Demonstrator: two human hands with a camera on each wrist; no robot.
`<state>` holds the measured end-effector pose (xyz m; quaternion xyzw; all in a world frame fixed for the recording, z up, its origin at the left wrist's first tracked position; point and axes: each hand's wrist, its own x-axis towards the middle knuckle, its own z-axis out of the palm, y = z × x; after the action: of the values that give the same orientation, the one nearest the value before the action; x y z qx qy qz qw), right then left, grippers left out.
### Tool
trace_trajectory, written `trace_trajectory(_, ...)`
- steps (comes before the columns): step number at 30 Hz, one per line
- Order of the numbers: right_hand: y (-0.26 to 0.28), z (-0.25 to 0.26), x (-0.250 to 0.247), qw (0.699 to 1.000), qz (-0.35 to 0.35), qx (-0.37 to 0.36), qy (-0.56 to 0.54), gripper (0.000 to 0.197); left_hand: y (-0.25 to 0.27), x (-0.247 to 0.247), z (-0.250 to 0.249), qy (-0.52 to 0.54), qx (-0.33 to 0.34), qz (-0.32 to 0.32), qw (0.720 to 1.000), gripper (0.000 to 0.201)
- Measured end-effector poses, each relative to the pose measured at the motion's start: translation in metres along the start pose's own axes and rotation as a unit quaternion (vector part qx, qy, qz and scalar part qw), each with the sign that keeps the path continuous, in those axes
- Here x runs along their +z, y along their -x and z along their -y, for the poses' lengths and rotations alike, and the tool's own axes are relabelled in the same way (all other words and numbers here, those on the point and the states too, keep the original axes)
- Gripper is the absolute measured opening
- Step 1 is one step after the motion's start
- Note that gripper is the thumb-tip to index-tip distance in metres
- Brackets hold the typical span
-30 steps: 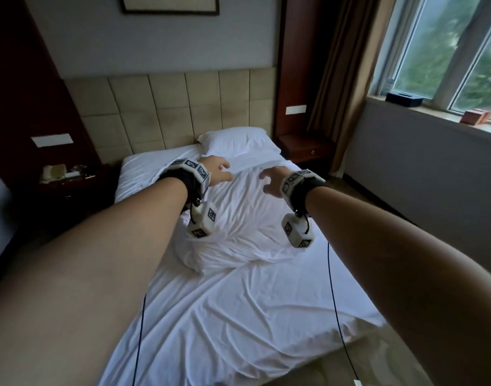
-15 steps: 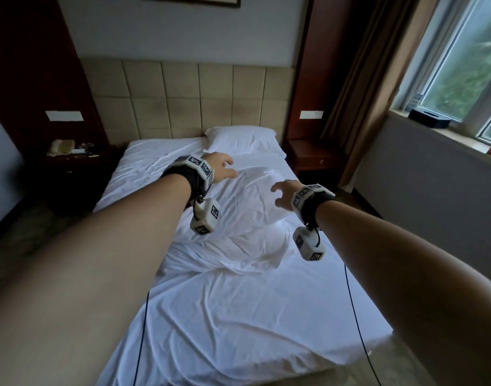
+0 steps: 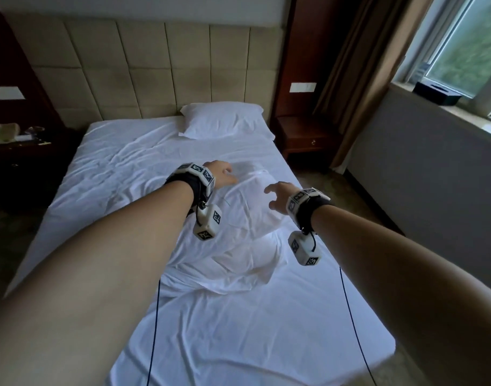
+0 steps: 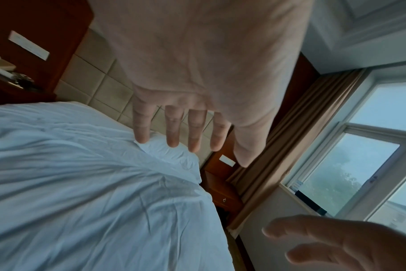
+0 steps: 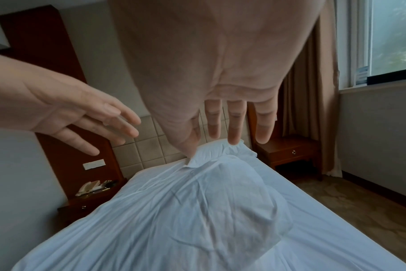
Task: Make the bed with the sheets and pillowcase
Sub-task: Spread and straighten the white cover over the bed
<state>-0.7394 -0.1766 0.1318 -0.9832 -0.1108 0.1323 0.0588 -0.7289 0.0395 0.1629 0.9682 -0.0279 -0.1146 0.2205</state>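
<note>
Pillow (image 3: 247, 215): a second, cased pillow lying loose near the middle of the bed, toward its right edge, well short of the headboard (image 3: 155, 71); the task's thing at this moment.
Look: white, plump, softly domed; the case is creased, and slack cloth bunches at its near end on the sheet (image 3: 238, 330).
Left hand (image 3: 220, 174): above the pillow's far left part, grip wide, fingers (image 4: 172, 128) straight and spread, holding nothing.
Right hand (image 3: 279, 195): above the pillow's right side, grip wide, fingers loosely bent, holding nothing; contact with the cloth cannot be told.
Step in hand (judged): taking the pillow by both sides to carry it to the head of the bed.
How to do it well (judged): grasp filling and case together, or the case may slide; lift clear so the sheet is not dragged; set it just beside the other pillow (image 3: 222, 122) at the top right corner, in the bare top left part.
Sheet: spread over the mattress, wrinkled across the middle.
</note>
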Motion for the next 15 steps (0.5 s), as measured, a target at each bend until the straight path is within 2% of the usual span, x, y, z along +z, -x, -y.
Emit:
trace_trajectory(5, -0.066, -0.032, 0.018, 0.999, 0.022, 0.031, -0.022, 0.049, -0.081, 0.021, 0.002, -0.008, 0.000, 0.041, 0.999, 0.052)
trace_trajectory(9, -0.119, -0.048, 0.039, 0.997, 0.044, 0.041, -0.041, 0.047, -0.136, 0.043, 0.014, -0.006, -0.025, 0.066, 0.997, 0.055)
trace_trajectory(15, -0.220, -0.055, 0.054, 0.997, -0.002, 0.003, -0.071, 0.052, -0.208, 0.079, 0.048, 0.032, -0.087, 0.053, 0.994, 0.058)
